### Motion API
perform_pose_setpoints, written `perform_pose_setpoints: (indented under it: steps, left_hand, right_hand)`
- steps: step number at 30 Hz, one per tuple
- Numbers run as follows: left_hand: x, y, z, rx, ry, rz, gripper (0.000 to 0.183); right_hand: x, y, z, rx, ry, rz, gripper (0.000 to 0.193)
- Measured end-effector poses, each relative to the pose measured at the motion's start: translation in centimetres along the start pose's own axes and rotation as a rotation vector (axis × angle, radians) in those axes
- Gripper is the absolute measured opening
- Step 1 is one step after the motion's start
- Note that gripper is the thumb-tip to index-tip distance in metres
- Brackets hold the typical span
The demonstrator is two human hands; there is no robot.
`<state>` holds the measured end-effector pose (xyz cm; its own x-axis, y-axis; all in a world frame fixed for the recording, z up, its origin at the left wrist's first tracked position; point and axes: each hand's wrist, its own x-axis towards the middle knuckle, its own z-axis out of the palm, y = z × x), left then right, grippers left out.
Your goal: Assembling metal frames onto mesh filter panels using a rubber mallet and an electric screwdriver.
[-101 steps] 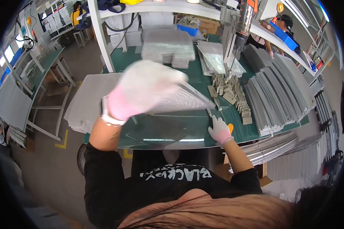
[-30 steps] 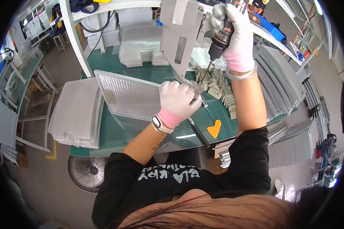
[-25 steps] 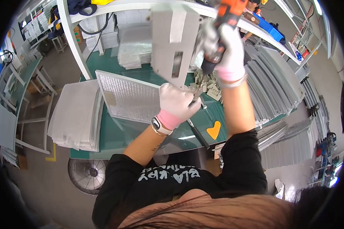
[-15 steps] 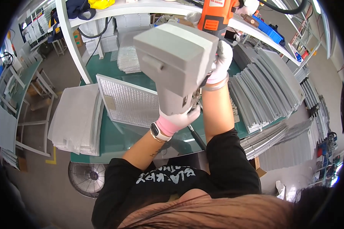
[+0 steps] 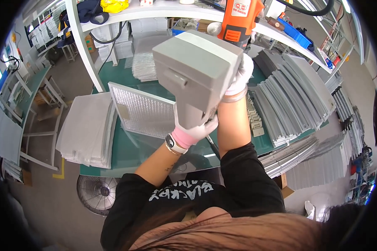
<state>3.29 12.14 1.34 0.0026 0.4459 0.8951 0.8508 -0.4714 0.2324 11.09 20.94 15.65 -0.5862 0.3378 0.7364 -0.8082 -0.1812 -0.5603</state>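
Observation:
A bulky grey housing [image 5: 197,75], wide at the top and narrower below, is held up in front of me. My left hand [image 5: 192,130], in a white and pink glove, is closed around its narrow lower end. At the housing's right edge, my gloved right hand [image 5: 242,77] has bent fingers, partly hidden behind the housing; what they grip does not show. An orange power tool [image 5: 240,21] hangs upright just above that hand, its lower end hidden. Behind the housing, a framed panel with a bubbled silvery face [image 5: 144,111] leans on the green table [image 5: 134,161].
White sheets [image 5: 86,129] are stacked at the table's left. Grey panels [image 5: 291,104] fill the right side, beside a row of small beige parts [image 5: 254,119]. A white shelf [image 5: 155,13] crosses the back. A dark-handled tool [image 5: 213,147] lies near my right forearm.
My right hand has shifted slightly, and the housing now sits a little lower and to the right. More of the beige parts row shows beside my right forearm.

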Motion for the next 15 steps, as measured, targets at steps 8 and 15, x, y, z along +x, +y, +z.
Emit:
perform_pose_setpoints:
  steps: [8, 15]
  left_hand:
    - [0.5, 1.6, -2.2, 0.088, -0.073, 0.031, 0.016]
    - [-10.1, 4.9, -13.5, -0.011, -0.457, 0.247, 0.036]
  right_hand:
    - [0.3, -4.2, 0.0, -0.182, 0.275, -0.078, 0.035]
    - [1.0, -6.4, 2.8, -0.477, 0.276, -0.100, 0.027]
